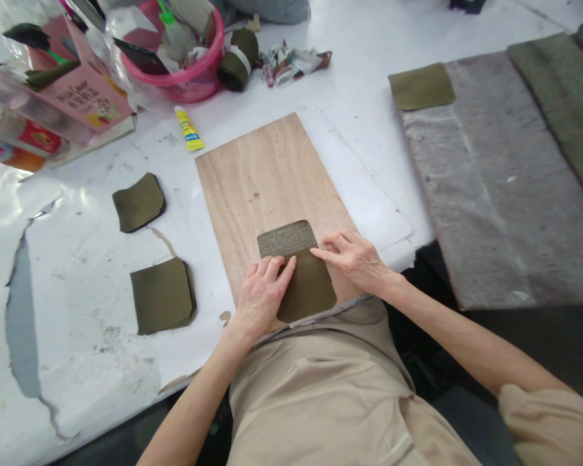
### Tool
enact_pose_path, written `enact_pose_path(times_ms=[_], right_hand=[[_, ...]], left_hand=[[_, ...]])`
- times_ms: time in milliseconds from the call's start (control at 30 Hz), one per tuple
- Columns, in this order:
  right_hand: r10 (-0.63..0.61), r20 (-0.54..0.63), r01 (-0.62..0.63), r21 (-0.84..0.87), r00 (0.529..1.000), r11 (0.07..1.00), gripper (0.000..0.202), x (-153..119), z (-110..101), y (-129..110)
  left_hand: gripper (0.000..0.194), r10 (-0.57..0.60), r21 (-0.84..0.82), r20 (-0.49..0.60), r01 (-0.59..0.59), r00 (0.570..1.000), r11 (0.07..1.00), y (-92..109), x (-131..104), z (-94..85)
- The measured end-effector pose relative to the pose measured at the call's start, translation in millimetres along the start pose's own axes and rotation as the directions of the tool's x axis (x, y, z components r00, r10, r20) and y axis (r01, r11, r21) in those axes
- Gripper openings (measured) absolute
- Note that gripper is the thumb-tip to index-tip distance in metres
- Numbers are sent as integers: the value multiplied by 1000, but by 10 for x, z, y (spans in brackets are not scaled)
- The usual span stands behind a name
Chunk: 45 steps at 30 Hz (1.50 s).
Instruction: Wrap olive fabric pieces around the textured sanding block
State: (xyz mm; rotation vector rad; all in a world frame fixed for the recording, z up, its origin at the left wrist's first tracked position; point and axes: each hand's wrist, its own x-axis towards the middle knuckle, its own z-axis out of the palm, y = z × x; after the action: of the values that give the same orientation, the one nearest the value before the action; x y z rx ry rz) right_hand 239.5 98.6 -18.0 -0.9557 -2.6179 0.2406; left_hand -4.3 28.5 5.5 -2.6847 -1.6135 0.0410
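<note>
An olive-green flat piece with rounded corners (308, 288), like leather or coated fabric, lies on a wooden board (267, 168) at the table's front edge. Beyond its upper edge shows a speckled grey-green strip (287, 239); whether the two are one piece I cannot tell. My left hand (265, 291) rests on the olive piece's left side, fingers laid out and fingertips near the seam between the two surfaces. On the right, my right hand (354, 259) touches that seam with an outstretched index finger, the other fingers loosely bent. Its thumb is hidden.
Two stacks of olive pieces, a nearer one (161, 296) and a farther one (140, 202), lie left of the board. Behind it are a yellow tube (189, 129), a pink basket (189, 87) and an olive roll (238, 61). A grey padded slab (505, 194) lies right.
</note>
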Motion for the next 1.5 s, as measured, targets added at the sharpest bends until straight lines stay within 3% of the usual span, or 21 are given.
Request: enact_pose_path(times_ms=[100,300,433,567,700,900,967,1067,1133,1267,1333,1400,1433,1500], right_hand=[[11,-12,-10,20,1000,1000,29,-29,-10,32],[214,-86,-198,170,973,965,23,53,-83,-48],[150,17,-151,120,989,981,9,230,-114,-212],[127,166,-133,29,978,991,8,394,-97,-266],[122,266,-138,43,956,990,10,513,-111,-229],[56,258,-103,171,964,980,13,523,-244,-276],[84,263,-169,319,961,933,11,477,-269,-299],[159,306,-313,562,939,766,11,395,-242,-282],[228,319,-383,609,920,695,18,352,-180,-229],[334,333,-471,579,882,666,28,312,-23,-109],[360,326,-485,566,874,666,31,299,39,-86],[378,301,-484,550,875,681,34,280,90,-91],[384,285,-478,540,878,692,35,268,115,-101],[387,234,-451,520,892,726,39,244,169,-125]], left_hand=[[36,-75,-33,-93,72,993,997,-78,-163,57],[20,-307,-265,-222,245,926,933,-206,-410,84],[16,-393,-393,-227,286,891,874,-208,-414,83],[13,-399,-404,-213,292,892,867,-186,-342,80],[12,-400,-411,-201,293,894,863,-190,-291,61],[26,-303,-336,-200,225,932,914,-157,-172,-35],[27,-235,-301,-206,166,950,939,-107,-93,-52],[23,-159,-257,-211,102,965,961,-27,31,-29],[26,-140,-257,-185,90,973,962,-1,90,-4],[30,-180,-408,-156,103,971,907,-52,57,-51],[28,-267,-601,-155,123,951,789,-125,-57,-139],[26,-414,-774,-141,161,899,612,-244,-234,-237],[25,-506,-824,-126,194,853,532,-325,-343,-277],[25,-704,-866,-112,279,702,415,-532,-592,-319]])
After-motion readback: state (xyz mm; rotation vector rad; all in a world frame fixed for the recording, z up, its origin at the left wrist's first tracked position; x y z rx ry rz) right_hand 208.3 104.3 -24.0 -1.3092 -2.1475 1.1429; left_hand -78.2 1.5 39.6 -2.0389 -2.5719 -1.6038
